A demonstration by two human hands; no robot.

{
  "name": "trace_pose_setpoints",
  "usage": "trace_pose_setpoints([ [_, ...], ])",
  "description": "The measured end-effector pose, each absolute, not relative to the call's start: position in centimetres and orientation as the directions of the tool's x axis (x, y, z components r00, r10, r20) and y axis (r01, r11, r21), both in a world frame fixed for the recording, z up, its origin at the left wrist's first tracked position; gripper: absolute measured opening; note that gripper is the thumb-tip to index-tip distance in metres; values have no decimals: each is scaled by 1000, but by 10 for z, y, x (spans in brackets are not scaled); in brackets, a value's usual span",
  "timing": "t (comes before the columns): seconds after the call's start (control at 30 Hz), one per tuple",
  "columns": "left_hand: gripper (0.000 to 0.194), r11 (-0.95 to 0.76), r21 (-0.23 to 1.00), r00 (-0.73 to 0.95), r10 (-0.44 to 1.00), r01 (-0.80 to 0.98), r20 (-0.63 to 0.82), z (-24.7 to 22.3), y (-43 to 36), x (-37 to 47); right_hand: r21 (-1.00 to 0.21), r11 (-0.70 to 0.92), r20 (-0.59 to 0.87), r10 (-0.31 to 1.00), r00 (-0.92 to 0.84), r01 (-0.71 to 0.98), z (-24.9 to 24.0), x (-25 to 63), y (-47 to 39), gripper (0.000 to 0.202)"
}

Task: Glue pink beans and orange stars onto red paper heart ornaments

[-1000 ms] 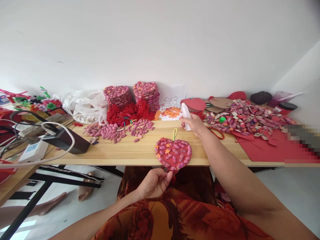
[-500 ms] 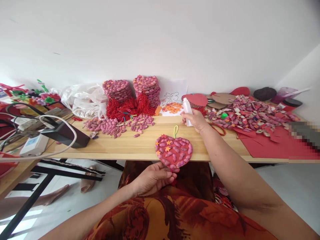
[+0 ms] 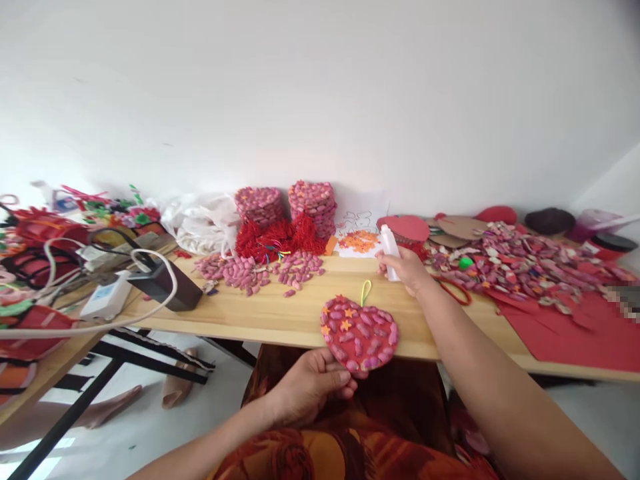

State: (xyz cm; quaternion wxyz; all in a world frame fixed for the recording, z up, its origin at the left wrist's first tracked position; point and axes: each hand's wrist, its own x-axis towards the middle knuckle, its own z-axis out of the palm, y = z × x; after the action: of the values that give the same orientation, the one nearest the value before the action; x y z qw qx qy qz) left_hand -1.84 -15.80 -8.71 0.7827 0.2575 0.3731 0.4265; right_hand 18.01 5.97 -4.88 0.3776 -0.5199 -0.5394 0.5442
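Observation:
A red heart-shaped piece (image 3: 363,335), covered with pink peanuts and several small orange stars at its upper left, carries a yellow-green loop (image 3: 367,292) at the top. Its lower edge is pinched by my left hand (image 3: 320,385) at the table's front edge. My right hand (image 3: 407,268) is closed around a translucent white bottle (image 3: 391,253), held upright with a slight tilt above the table behind the heart. Orange stars (image 3: 357,241) lie on a white sheet (image 3: 385,201) with a line drawing, just left of the bottle.
Loose pink peanuts (image 3: 245,272) and two stacks of peanut-covered pieces (image 3: 313,200) with red tassels stand left of centre. A black box (image 3: 167,285) with cables is further left. Peanut shells (image 3: 525,257) and red sheets (image 3: 575,333) lie right. Another person's foot (image 3: 177,383) shows below.
The view has shifted, so the table and its contents appear lower and mostly further right. Both hands keep their holds on the heart and the bottle.

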Motion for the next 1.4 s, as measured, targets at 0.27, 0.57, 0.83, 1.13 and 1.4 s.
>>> trace_pose_setpoints([
  [0.27, 35, 406, 800, 351, 899, -441, -263, -84, -151, -29, -984, -88, -114, 978, -176, 153, -54, 183, 64, 35],
  [0.57, 36, 140, 914, 179, 981, -381, -75, -31, -123, -80, -985, -103, -125, 978, -169, 136, -61, 185, 67, 29],
  [0.83, 23, -134, 918, -158, 984, -374, 80, 53, -49, -148, -989, -86, -105, 981, -163, 118, -61, 185, 67, 20],
  [1.13, 19, -237, 907, -329, 937, -348, 119, 96, 52, -198, -990, -102, -116, 982, -148, 101, -61, 185, 68, 19],
  [1.4, 16, -147, 933, -288, 956, -330, 49, 80, 79, -214, -992, -98, -109, 982, -153, 82, -61, 184, 67, 18],
])
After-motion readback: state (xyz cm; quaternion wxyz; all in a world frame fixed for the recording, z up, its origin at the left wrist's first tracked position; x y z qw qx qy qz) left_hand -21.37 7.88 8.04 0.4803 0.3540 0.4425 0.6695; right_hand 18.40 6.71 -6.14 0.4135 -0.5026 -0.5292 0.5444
